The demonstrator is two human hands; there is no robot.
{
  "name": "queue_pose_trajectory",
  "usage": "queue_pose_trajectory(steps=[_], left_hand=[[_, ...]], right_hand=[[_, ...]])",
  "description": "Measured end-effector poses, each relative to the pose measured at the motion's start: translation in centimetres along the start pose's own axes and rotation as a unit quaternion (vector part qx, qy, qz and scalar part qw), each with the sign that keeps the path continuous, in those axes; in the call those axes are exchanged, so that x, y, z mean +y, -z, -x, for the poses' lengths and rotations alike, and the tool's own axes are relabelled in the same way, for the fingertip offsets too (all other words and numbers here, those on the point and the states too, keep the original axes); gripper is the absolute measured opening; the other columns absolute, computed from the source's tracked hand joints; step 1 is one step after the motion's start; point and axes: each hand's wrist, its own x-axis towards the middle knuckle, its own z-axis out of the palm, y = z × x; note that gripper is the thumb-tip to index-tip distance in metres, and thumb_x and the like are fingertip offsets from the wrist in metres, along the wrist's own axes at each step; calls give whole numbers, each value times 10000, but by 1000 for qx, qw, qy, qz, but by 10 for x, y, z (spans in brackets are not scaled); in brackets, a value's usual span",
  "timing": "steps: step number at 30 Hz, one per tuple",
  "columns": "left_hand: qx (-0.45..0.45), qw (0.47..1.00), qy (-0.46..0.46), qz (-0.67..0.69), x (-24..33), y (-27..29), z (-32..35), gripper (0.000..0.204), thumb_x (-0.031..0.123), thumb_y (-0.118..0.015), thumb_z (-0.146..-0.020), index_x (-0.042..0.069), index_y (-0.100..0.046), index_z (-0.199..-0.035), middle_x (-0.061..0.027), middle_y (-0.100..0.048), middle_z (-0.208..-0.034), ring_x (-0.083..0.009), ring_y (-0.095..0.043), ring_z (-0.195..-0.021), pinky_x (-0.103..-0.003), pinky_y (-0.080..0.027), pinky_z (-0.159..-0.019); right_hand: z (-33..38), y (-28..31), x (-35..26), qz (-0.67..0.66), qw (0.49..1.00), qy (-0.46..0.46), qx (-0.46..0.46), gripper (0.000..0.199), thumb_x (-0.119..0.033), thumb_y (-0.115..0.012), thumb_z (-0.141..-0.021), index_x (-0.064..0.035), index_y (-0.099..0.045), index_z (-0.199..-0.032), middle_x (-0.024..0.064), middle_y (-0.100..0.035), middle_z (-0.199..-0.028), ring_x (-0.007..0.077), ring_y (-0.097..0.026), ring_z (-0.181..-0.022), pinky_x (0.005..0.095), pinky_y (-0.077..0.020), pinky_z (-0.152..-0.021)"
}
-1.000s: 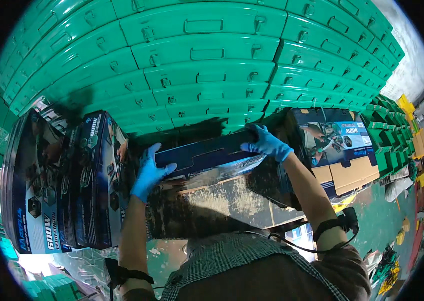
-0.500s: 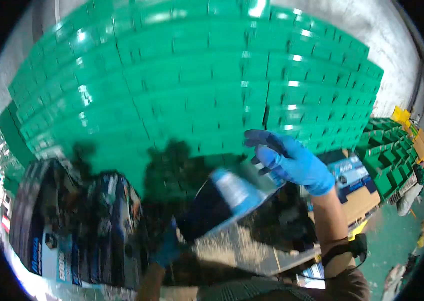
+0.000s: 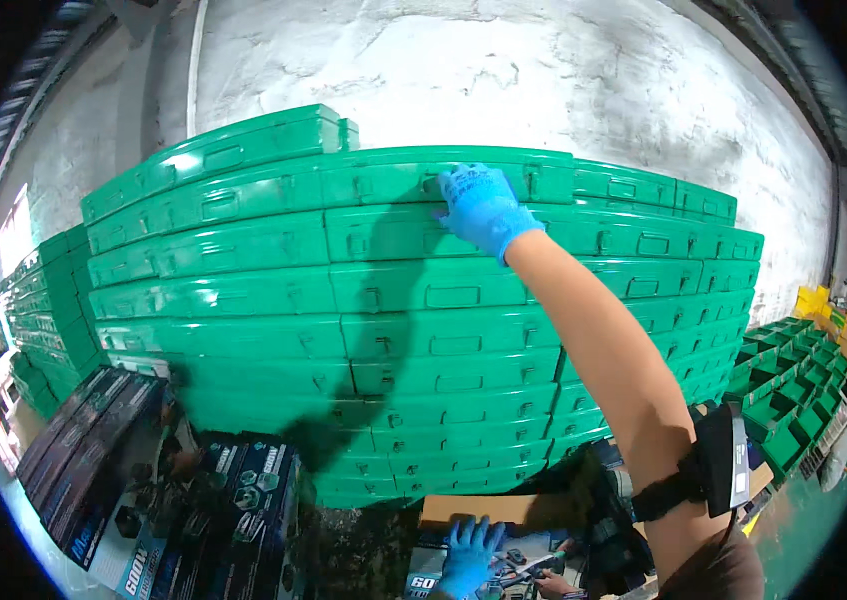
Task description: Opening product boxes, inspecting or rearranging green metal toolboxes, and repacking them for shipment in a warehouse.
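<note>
My right hand point(image 3: 485, 212), in a blue glove, reaches up to the stack of green plastic cases point(image 3: 453, 295). Its fingers curl at the front handle of a green case point(image 3: 393, 180) in an upper layer. The fingertips are partly hidden. Low in the picture, my left hand point(image 3: 471, 560), also blue-gloved, lies with spread fingers on a printed box point(image 3: 518, 570) showing power tools. A brown cardboard flap point(image 3: 498, 510) stands along the far side of that box.
Dark printed boxes point(image 3: 243, 500) stand at the lower left, with larger ones point(image 3: 93, 460) beside them. Green divided trays point(image 3: 788, 390) are at the right, near yellow items point(image 3: 818, 300). A white wall point(image 3: 503, 75) rises behind the cases.
The view has tilted upward. My right hand has moved from above a tilted box up to the green cases. My left hand now rests flat on a printed box.
</note>
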Motion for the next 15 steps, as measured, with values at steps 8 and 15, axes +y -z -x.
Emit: queue_pose_trajectory(steps=[8, 15], left_hand=[[-372, 902, -1, 218, -28, -75, -21, 996, 564, -674, -720, 96, -198, -1459, -252, -451, -1329, -402, -511, -1143, -463, -433, -933], [-87, 953, -35, 289, -12, -97, -6, 395, 307, -389, -978, 135, -488, -1319, -153, -646, -993, -236, -614, -773, -367, -479, -714]], right_hand=[[31, 37, 7, 34, 996, 66, 41, 273, -359, -600, -856, -102, -657, -928, 117, -644, -884, 278, -617, -887, 409, -487, -771], [120, 94, -1, -191, 921, 99, 325, 64, -51, -612, -856, -15, -646, -896, 29, -661, -803, 58, -579, -732, 241, -483, -631]])
